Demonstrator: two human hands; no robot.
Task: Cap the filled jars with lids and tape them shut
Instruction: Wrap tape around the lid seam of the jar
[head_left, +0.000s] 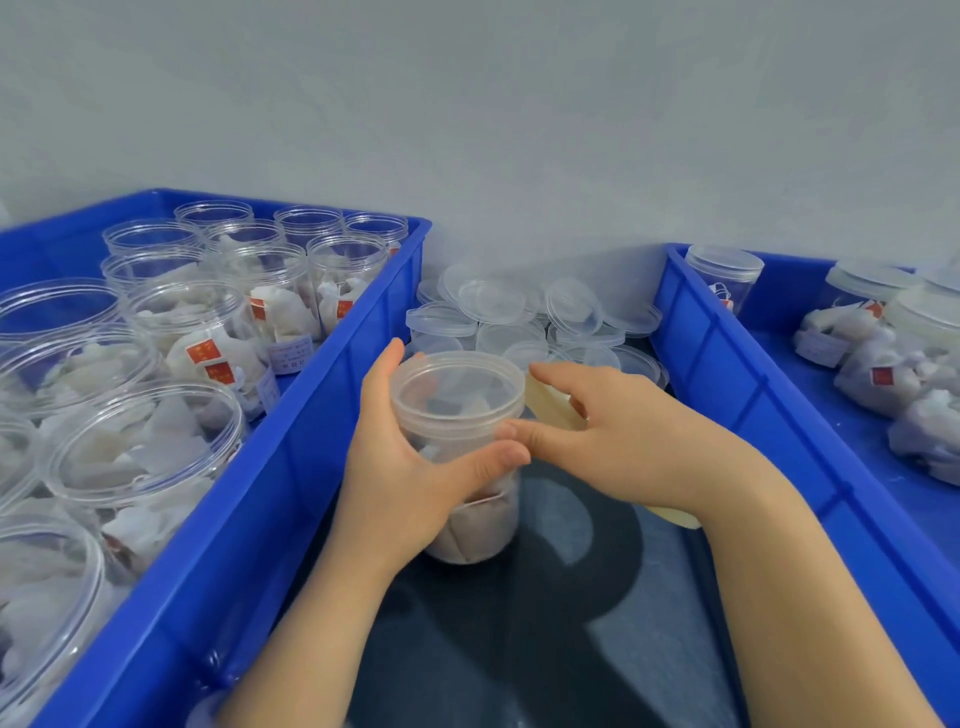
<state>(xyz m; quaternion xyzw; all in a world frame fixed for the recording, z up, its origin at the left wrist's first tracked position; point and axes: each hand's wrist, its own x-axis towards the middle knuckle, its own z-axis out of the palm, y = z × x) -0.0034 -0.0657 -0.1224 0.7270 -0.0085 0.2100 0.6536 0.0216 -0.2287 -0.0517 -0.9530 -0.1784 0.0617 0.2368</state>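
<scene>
The left hand (410, 467) grips the capped jar (478, 525), which stands on the dark table (519, 649). The right hand (623, 436) holds a yellowish tape roll (550, 405), thumb pressed just under the lid (457, 384). If the left grip slackens, the jar may turn with the pull, and the tape could wrinkle or miss the seam, leaving the lid unsealed.

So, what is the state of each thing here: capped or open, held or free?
Held jar: lid on, gripped by left hand.
Tape roll: held in right hand, thumb touching the jar.
Open jars: filled, no lids, in left crate.
Capped jars: lids on, in right crate.
Loose lids: piled between the crates, unused.
</scene>
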